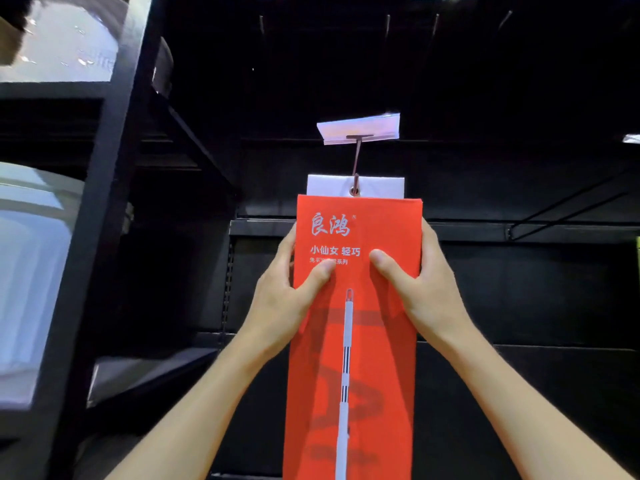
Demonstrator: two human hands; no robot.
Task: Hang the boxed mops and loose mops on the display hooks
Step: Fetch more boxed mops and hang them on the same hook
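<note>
A tall red boxed mop (356, 341) with white lettering and a printed mop handle hangs upright in the middle of the view. Its white top tab (381, 186) has a hole threaded on a display hook (356, 161) that carries a white price tag holder (360, 128). My left hand (291, 296) grips the box's left edge, thumb pressed on the front. My right hand (419, 289) grips the right edge the same way. The box's lower end runs out of the frame.
A black back panel (519, 289) with more bare hooks (388, 24) near the top fills the background. A black shelf upright (114, 168) stands at the left, with pale plastic containers (31, 271) on its shelves.
</note>
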